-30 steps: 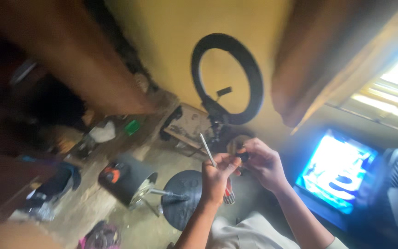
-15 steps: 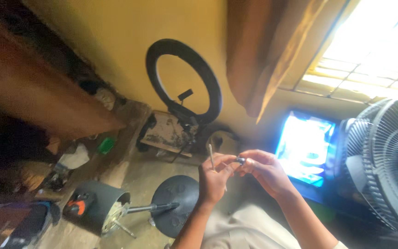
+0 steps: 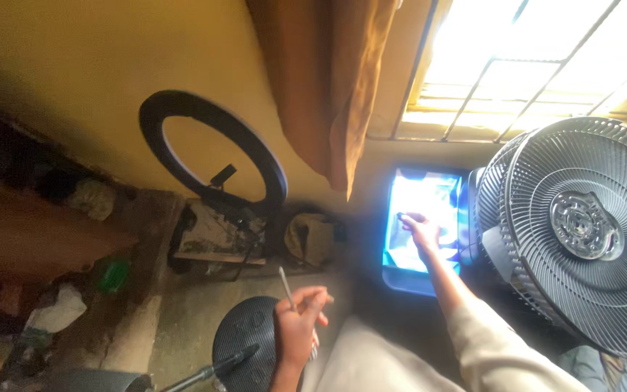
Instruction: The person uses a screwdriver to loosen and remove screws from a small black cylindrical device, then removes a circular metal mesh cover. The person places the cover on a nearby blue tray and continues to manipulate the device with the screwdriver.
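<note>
**One hand on the glowing screen, the other hand holding a thin metal tool**

My left hand is closed around a thin metal tool. This grip is narrow: the fingers curl tight on the lower part of the tool, and the upper end of the tool stands out above my fist, tilted a little to the left. What kind of tool it is, I cannot tell; it looks like a slim rod or a pair of tweezers.

My right hand is stretched away from me and lies on the bright screen. The fingertips touch the upper left part of the screen. The fingers are spread flat, so this grip is wide and holds nothing.

Just below my left grip there is a round black base on the floor, with a dark pole lying over it. Above and to the left of this grip a black ring light leans against the yellow wall. To the right of my right grip stands a big grey fan, very close to the screen. Over the screen hangs a brown curtain, beside a bright window.
</note>
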